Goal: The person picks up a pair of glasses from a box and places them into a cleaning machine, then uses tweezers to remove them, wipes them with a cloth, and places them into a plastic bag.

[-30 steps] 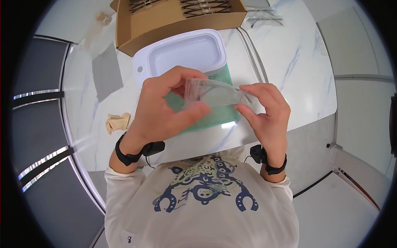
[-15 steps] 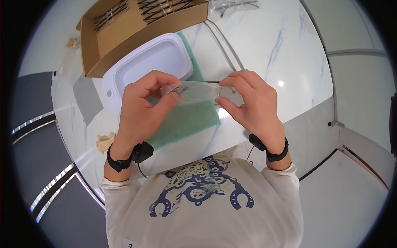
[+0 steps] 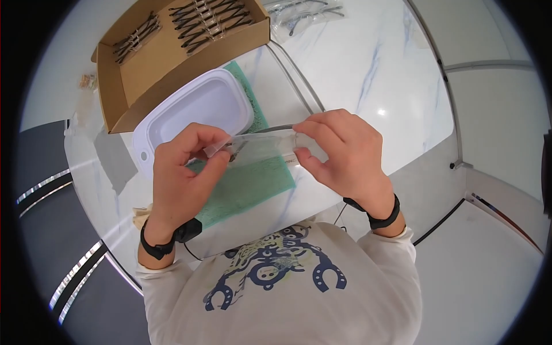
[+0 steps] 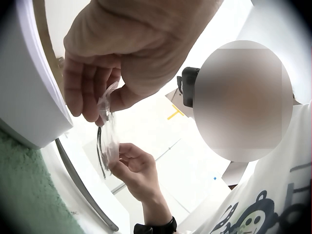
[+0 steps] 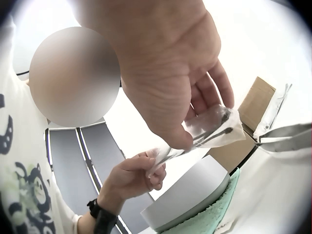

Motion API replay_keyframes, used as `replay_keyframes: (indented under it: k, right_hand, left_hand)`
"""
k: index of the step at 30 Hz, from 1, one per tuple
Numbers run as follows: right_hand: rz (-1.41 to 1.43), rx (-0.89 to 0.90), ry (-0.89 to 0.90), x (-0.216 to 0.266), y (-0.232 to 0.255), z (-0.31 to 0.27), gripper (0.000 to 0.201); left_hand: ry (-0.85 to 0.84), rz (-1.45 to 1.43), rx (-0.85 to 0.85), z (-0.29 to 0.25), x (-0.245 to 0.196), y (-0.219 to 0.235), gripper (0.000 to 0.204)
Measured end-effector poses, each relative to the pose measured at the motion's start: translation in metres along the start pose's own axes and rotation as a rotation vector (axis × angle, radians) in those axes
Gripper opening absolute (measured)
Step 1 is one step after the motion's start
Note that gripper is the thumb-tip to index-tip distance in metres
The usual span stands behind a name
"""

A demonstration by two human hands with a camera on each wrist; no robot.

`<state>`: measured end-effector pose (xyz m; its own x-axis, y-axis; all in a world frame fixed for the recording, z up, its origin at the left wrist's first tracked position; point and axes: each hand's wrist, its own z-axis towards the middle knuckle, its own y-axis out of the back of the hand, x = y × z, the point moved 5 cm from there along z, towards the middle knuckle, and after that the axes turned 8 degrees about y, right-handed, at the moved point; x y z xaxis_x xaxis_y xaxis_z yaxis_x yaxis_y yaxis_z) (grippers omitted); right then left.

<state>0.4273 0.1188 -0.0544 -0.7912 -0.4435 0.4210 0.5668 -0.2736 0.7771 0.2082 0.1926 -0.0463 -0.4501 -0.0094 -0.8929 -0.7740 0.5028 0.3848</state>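
Between both hands stretches a clear plastic sleeve [image 3: 261, 150] with a pair of eyeglasses inside. Its dark temple tips [image 5: 225, 130] show through the film in the right wrist view. My left hand [image 3: 183, 175] pinches the sleeve's left end between thumb and fingers. At the other end, my right hand [image 3: 348, 150] grips the sleeve, its thumb below and its fingers above. The sleeve is held over the edge of a green cloth [image 3: 253, 192], in front of a pale lavender basin [image 3: 201, 103].
Behind the basin stands a cardboard box [image 3: 146, 83] holding several pairs of glasses [image 3: 210, 26]. More bagged glasses [image 3: 310, 14] lie to its right. Grey strips [image 3: 299, 80] run across the marble-patterned table. A grey cloth [image 3: 115, 161] and a beige cloth [image 3: 140, 216] lie left.
My left thumb has closed in, and that hand now pinches the sleeve's end. The sleeve is drawn out straighter. The head view has shifted, so box and basin appear farther left and lower.
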Motion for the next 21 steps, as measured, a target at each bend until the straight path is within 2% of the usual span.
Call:
replay_keyframes:
  k: [2, 3, 5, 9, 16, 21]
  right_hand:
    - [-0.177, -0.105, 0.195, 0.011, 0.007, -0.001, 0.033]
    - [-0.192, -0.092, 0.195, 0.013, 0.011, 0.000, 0.033]
    - [-0.300, -0.165, 0.318, 0.021, 0.021, 0.001, 0.033]
    - [-0.340, -0.117, 0.359, 0.021, 0.042, 0.005, 0.030]
    - [-0.400, -0.010, 0.331, -0.010, 0.072, 0.009, 0.030]
    - [-0.491, 0.018, 0.199, -0.081, 0.084, 0.028, 0.029]
  left_hand:
    - [-0.063, 0.050, -0.013, -0.003, -0.011, 0.002, 0.013]
    - [-0.085, 0.089, -0.007, -0.003, -0.017, 0.004, 0.012]
    - [-0.135, 0.181, -0.002, -0.004, -0.029, 0.005, 0.012]
    - [-0.196, 0.195, 0.023, -0.004, -0.045, 0.003, 0.012]
    - [-0.253, 0.293, -0.047, -0.010, -0.058, 0.000, 0.019]
    - [-0.282, 0.321, -0.078, -0.028, -0.049, 0.008, 0.022]
